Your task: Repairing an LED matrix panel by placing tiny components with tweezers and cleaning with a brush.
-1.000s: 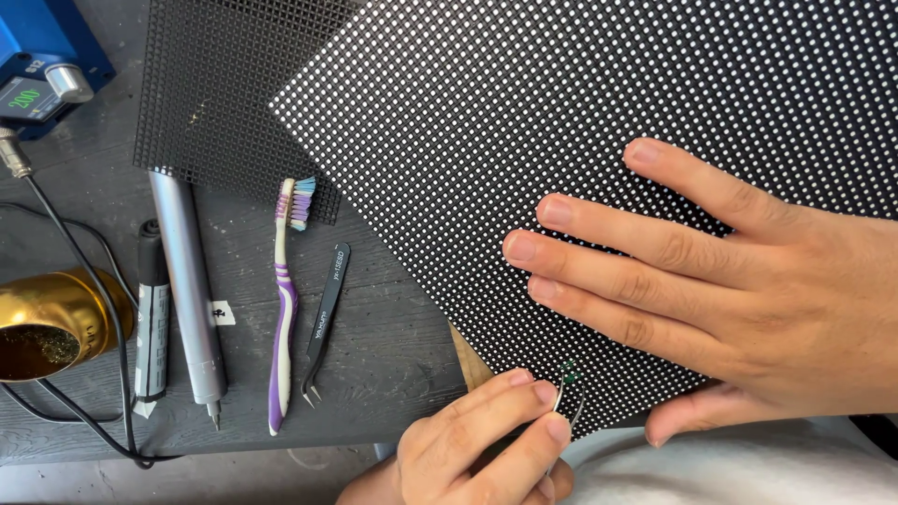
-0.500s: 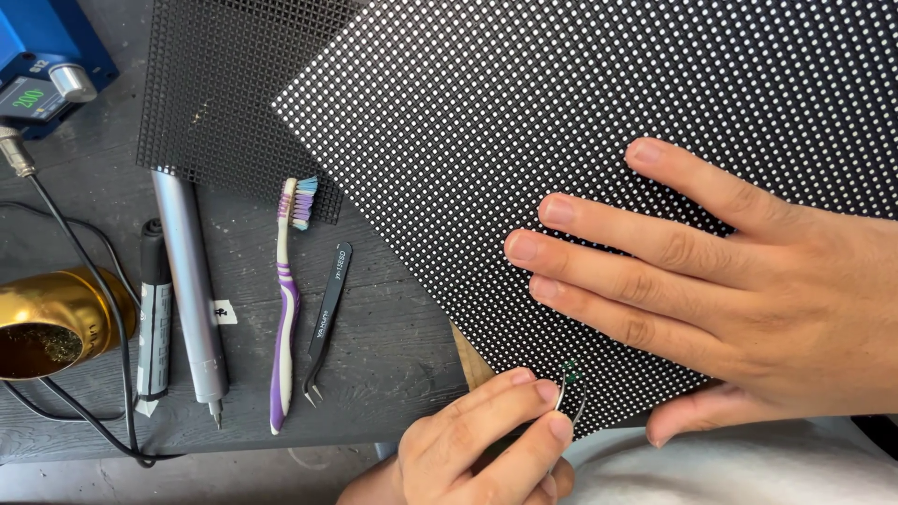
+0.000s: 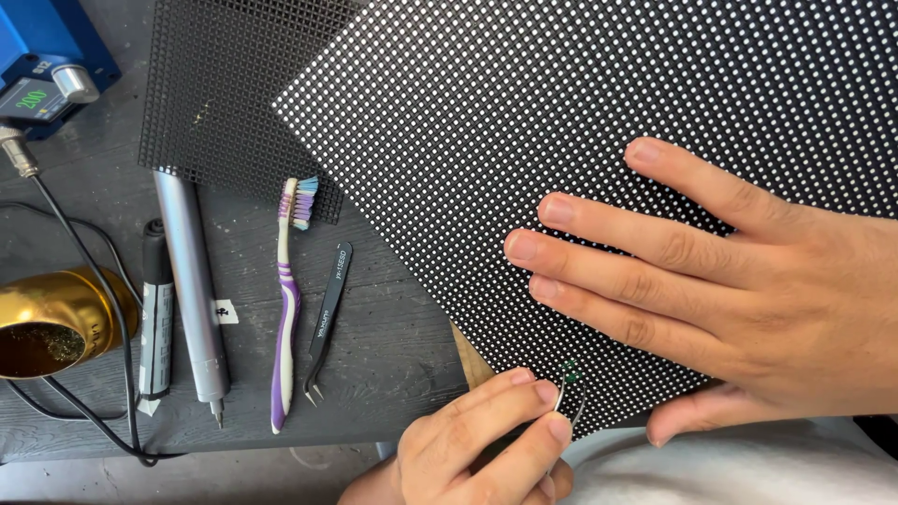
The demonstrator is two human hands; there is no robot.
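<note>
The right hand [image 3: 748, 299] lies flat, fingers spread and released, pressing down on the large black panel studded with rows of small white dots [image 3: 599, 140], which rests tilted across the dark grey wooden table [image 3: 393, 355]; the left hand [image 3: 486, 449] pinches a pair of thin metal tweezers [image 3: 571, 404] at the panel's near edge, their tips closed on a tiny green component [image 3: 570, 372]. Left of the panel lie black spare tweezers [image 3: 327, 323], a white and purple toothbrush [image 3: 288, 299], a grey metal pen-shaped tool [image 3: 190, 281] and a black marker [image 3: 155, 318]; a brass-coloured round holder [image 3: 56, 323] sits at the table's left edge; a black perforated mesh sheet [image 3: 224, 93] lies partly under the panel.
</note>
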